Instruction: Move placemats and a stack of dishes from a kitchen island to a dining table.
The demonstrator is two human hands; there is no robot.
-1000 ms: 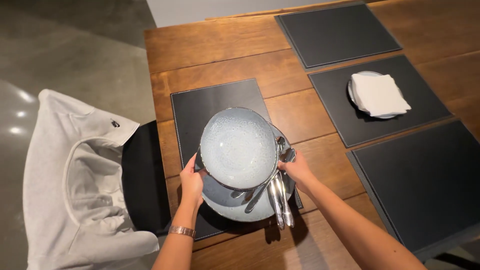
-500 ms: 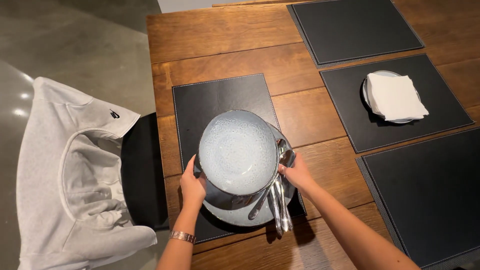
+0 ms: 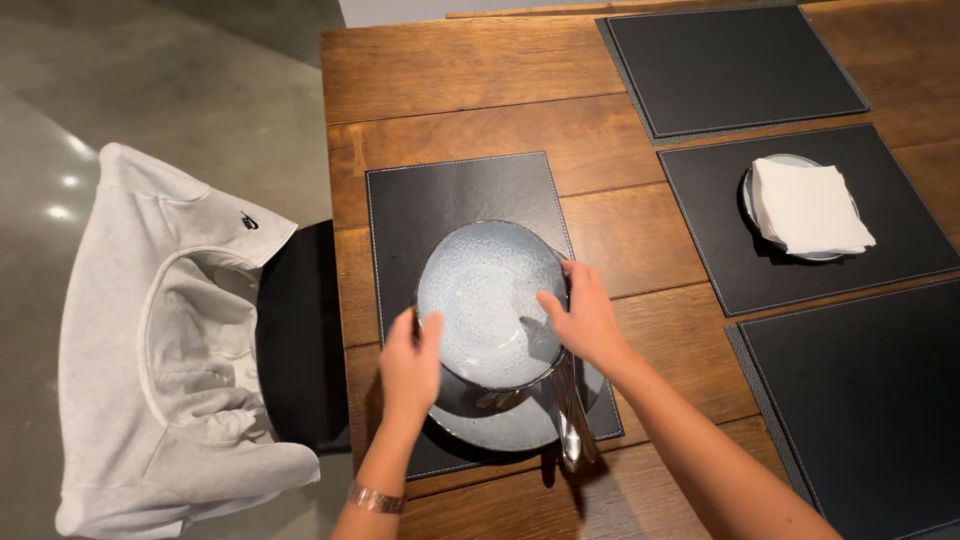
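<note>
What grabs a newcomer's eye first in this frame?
The speckled pale-blue bowl at centre, gripped at its rim by the left hand and right hand, above a matching plate with cutlery on a black placemat. Next, the grey hoodie draped over the chair at left.

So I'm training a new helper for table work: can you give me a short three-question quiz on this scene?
1. True or false: both hands grip the speckled bowl.
2. What lies on the small plate at the right?
A) a fork B) a folded white napkin C) a cup
3. What hangs over the chair beside the table?

Key:
1. True: the left hand and the right hand are on its rim, above the large plate and cutlery.
2. B, the napkin.
3. A light grey hoodie.
</note>
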